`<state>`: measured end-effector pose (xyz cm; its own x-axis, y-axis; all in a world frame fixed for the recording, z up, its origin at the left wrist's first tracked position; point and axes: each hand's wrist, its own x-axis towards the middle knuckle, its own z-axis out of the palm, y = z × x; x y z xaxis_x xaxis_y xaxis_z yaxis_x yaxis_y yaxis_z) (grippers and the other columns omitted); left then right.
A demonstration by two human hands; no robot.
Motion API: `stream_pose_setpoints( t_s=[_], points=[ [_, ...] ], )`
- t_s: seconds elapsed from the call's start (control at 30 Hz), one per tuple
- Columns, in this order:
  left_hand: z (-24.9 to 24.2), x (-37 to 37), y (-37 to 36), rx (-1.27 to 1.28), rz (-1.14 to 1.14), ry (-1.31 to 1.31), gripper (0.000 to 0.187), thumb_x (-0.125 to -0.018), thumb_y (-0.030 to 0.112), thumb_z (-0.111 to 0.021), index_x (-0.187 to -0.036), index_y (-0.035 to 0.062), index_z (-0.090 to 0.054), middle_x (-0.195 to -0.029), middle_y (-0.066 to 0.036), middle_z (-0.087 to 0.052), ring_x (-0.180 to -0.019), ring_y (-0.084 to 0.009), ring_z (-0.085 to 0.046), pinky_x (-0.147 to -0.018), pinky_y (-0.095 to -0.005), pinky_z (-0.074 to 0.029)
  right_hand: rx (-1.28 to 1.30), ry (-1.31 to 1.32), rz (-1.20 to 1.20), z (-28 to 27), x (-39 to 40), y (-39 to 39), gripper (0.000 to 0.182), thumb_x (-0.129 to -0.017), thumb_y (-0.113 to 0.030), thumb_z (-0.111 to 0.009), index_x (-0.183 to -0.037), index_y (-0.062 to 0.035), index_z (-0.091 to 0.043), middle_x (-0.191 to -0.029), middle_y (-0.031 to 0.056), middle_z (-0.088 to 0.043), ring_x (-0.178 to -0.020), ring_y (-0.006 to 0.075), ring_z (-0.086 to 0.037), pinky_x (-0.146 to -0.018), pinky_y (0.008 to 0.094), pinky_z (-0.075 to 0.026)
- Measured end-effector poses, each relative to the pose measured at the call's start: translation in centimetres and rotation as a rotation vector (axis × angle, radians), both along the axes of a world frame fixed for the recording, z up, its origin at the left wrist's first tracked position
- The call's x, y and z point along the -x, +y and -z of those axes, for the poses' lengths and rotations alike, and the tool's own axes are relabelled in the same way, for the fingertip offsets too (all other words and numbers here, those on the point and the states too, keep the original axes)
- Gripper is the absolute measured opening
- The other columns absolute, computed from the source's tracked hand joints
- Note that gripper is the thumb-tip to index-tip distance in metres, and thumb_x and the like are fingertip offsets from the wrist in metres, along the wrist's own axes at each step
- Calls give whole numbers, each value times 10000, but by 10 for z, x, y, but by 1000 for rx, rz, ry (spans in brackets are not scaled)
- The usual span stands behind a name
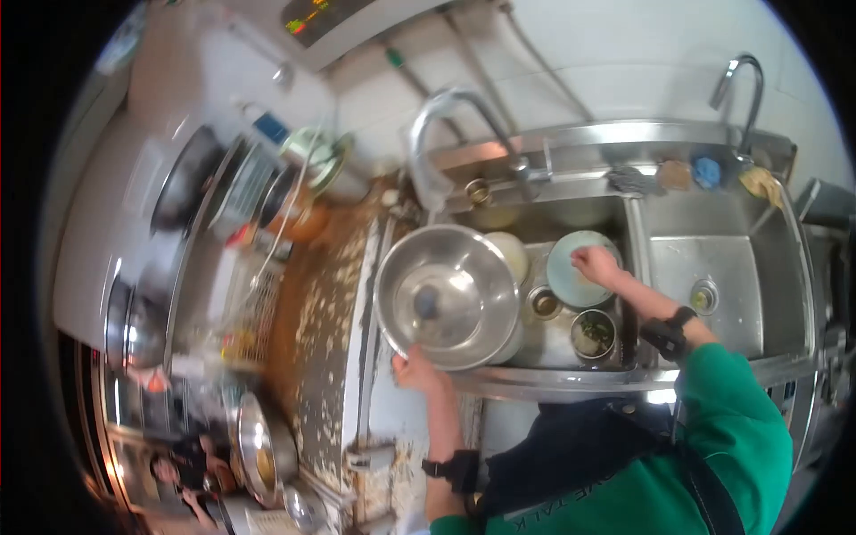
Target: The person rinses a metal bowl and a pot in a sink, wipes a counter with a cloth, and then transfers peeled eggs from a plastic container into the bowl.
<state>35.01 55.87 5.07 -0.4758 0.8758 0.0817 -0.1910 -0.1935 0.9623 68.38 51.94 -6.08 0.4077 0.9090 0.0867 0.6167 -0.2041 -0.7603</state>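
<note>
My left hand (417, 371) grips the near rim of a large stainless steel bowl (481, 312), which sits at the left side of the left sink basin. A dark bluish patch shows inside the bowl; whether it is an object or a reflection, I cannot say. Over a pale green plate (571, 290) in the basin, my right hand (597, 266) has its fingers curled together. What they hold, if anything, is too small to make out. Near the plate stands a small metal bowl (592, 334) with dark green bits in it. A pale round dish (510, 254) is partly hidden behind the large bowl.
A curved faucet (464, 98) arches over the left basin. The right basin (713, 267) has its own faucet (744, 89). Scrubbers and cloths (704, 172) line the back ledge. A worn counter (330, 321) lies left; a person (192, 464) is at lower left.
</note>
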Motion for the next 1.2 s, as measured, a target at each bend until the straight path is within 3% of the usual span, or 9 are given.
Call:
stream_pose_setpoints(
  t_s=[0.1,0.17,0.3,0.37,0.57,0.8,1.03,1.13,1.2],
  points=[
    [18,3,17,1,20,-47,114,-696,-62,-500,-766,26,-482,-734,-45,-517,-614,-132,-486,-555,-290,-433,-89,208,181,-27,-32,35,262,-793,-268,-546,-664,-61,-639,-626,78,-624,-604,181,-618,-607,321,-469],
    [24,16,30,41,7,-4,124,-684,-68,-497,-762,28,-481,-731,-54,-522,-620,-145,-497,-561,-297,-442,25,238,201,-31,-57,68,270,-807,-300,-519,-734,-72,-644,-640,62,-633,-616,204,-622,-634,348,-476],
    [4,-13,40,126,75,-168,143,-668,-75,-502,-719,47,-448,-715,-40,-510,-619,-135,-491,-586,-270,-441,-54,189,316,-43,-87,129,397,-805,-420,-497,-785,-47,-632,-788,190,-611,-808,370,-577,-734,438,-444],
    [26,7,53,99,78,23,152,-669,-76,-506,-703,53,-432,-721,-40,-517,-630,-126,-496,-603,-263,-443,-64,131,332,-50,-93,156,396,-804,-425,-492,-805,-55,-636,-799,188,-613,-815,372,-577,-741,441,-444],
    [35,-15,65,188,75,-18,214,-693,-71,-512,-662,81,-365,-682,-10,-463,-610,-92,-422,-567,-249,-406,-1,-6,363,-29,-116,226,451,-814,-447,-479,-797,-30,-648,-777,215,-610,-784,362,-588,-703,425,-454],
    [36,-35,82,202,65,-24,223,-683,-88,-523,-658,84,-383,-667,3,-465,-606,-88,-425,-595,-246,-408,41,-252,380,-36,-108,208,445,-825,-415,-437,-719,-30,-634,-680,160,-614,-713,337,-602,-678,431,-452],
    [58,-17,91,61,138,-47,148,-693,-59,-530,-710,61,-445,-768,-65,-542,-695,-153,-516,-644,-296,-449,-202,181,427,-34,-90,178,449,-811,-456,-470,-742,-41,-626,-679,147,-608,-674,279,-599,-652,398,-447],
    [46,-22,85,177,276,-53,123,-709,-28,-530,-779,44,-459,-840,-116,-533,-775,-250,-538,-699,-402,-497,-147,192,418,-9,-96,125,392,-836,-379,-449,-697,-60,-628,-608,87,-609,-600,192,-604,-632,353,-461],
    [42,-27,88,191,120,36,109,-701,-25,-526,-747,42,-454,-819,-93,-537,-737,-208,-519,-691,-354,-477,-355,393,461,25,-107,98,346,-868,-286,-423,-727,-46,-630,-601,76,-616,-580,174,-608,-616,328,-470]
  ],
)
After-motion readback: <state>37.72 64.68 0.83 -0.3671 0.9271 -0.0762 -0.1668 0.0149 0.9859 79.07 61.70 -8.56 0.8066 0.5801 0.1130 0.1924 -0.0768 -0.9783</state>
